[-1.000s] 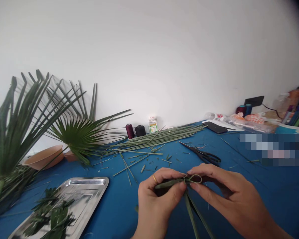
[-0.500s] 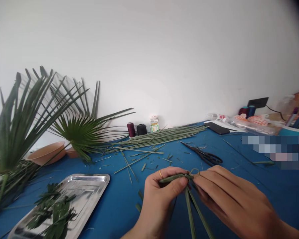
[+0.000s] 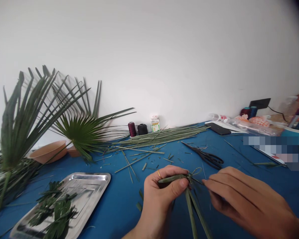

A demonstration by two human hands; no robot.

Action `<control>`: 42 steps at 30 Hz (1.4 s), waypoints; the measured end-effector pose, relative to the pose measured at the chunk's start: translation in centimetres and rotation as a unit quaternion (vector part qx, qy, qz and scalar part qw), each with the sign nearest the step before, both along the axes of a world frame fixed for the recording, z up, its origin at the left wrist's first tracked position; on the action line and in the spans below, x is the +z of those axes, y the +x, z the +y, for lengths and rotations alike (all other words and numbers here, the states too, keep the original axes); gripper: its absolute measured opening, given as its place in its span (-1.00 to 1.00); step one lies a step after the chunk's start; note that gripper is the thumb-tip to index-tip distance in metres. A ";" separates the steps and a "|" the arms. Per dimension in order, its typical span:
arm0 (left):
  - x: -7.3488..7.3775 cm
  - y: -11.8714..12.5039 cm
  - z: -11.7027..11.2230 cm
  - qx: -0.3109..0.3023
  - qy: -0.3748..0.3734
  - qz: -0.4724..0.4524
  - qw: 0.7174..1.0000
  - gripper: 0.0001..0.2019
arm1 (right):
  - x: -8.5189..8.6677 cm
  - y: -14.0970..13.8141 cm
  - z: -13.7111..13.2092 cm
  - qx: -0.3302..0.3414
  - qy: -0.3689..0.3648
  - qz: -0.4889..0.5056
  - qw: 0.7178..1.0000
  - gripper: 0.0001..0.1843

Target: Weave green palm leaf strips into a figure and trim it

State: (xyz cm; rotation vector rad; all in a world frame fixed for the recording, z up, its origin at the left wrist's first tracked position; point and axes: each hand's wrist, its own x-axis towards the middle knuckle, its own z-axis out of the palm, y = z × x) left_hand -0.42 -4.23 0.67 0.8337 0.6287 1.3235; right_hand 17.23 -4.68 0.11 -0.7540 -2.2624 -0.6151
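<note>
My left hand is closed around a small folded palm-leaf piece, thumb pressed on its green strip; a gold ring shows on one finger. A thin loop of leaf sticks up at the knot. Two long leaf strips hang from the knot toward me. My right hand is a little to the right, fingers pinched on a thin strand that runs from the knot.
Black scissors lie just beyond my hands on the blue table. A steel tray with leaf bits sits at left. Palm fronds, brown bowls, cut strips, thread spools and clutter stand behind.
My right hand has drawn away to the right from the knot, pulling a thin strand taut. The loop at the knot has shrunk. My left hand stayed put.
</note>
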 end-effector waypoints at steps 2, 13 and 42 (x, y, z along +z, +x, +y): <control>-0.1 0.0 0.0 0.006 0.029 0.026 0.999 -0.86 | 0.5 -0.2 -0.1 0.011 -0.067 0.052 0.996 -0.85; 0.4 -0.7 -0.4 -0.006 0.215 0.178 0.960 -0.85 | 2.1 -1.2 -0.7 0.065 -0.165 0.125 0.976 -0.86; 0.7 -0.6 0.1 -0.131 0.028 0.130 0.982 -0.77 | 2.4 -0.5 1.2 0.058 -0.299 0.119 0.945 -0.85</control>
